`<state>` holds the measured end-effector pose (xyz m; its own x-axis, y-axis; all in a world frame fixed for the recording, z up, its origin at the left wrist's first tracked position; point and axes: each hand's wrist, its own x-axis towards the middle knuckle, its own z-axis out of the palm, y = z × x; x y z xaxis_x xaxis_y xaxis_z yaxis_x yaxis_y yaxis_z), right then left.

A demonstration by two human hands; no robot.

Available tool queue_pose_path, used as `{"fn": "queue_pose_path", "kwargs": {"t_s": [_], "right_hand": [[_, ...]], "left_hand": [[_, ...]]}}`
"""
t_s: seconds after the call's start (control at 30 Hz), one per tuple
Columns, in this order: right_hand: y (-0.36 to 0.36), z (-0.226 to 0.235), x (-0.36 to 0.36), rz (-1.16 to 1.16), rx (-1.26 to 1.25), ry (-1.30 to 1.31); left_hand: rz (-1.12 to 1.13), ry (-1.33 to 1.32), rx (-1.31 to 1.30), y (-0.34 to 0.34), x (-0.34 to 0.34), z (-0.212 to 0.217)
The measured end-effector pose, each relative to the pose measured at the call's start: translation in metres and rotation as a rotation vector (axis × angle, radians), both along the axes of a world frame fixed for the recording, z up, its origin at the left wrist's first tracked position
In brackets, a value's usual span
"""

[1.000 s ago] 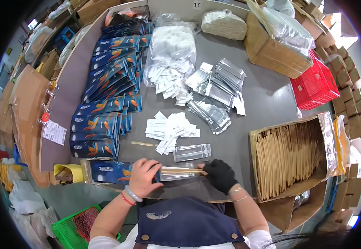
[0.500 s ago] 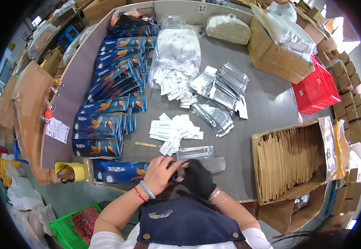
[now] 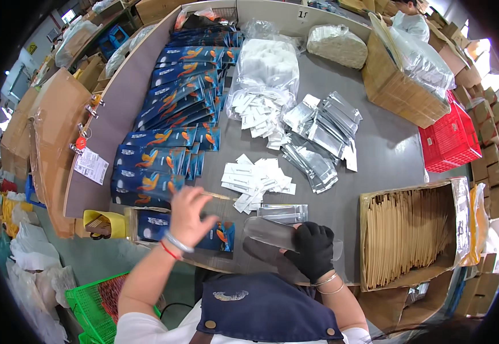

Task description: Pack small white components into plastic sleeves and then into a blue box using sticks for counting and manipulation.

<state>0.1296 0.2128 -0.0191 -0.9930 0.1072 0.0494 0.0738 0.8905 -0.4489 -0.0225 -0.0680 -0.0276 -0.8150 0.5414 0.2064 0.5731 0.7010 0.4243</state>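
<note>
My left hand (image 3: 190, 221), bare, hovers with fingers apart over a dark blue pouch with an orange bird print (image 3: 225, 237) at the table's front edge. Nothing shows in its fingers. My right hand (image 3: 313, 247) wears a black glove with bare fingertips and grips a long, clear plastic piece (image 3: 266, 233) that sticks out on both sides. Just behind it lie flat silvery-clear packets (image 3: 284, 212). Farther back is a loose pile of small white sachets (image 3: 255, 179).
Rows of blue pouches (image 3: 175, 106) line the left side. A bag of white packets (image 3: 267, 63) and a heap of silvery sleeves (image 3: 324, 135) lie mid-table. At right stand a carton of brown envelopes (image 3: 407, 232) and a red crate (image 3: 450, 137). A yellow container (image 3: 105, 225) sits front left.
My hands have parted: the left moved left over the blue pouches, while the right moved right with the clear plastic piece. The whole view has shifted slightly.
</note>
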Motion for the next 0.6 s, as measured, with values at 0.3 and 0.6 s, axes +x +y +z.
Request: {"fn": "queue_pose_path", "kwargs": {"t_s": [0.3, 0.6], "right_hand": [[-0.009, 0.005, -0.004, 0.075, 0.127, -0.051], [-0.055, -0.035, -0.024, 0.224, -0.099, -0.017]], "left_hand": [[0.174, -0.223, 0.033, 0.013, 0.05, -0.049], [0.127, -0.276, 0.026, 0.013, 0.048, -0.043]]}}
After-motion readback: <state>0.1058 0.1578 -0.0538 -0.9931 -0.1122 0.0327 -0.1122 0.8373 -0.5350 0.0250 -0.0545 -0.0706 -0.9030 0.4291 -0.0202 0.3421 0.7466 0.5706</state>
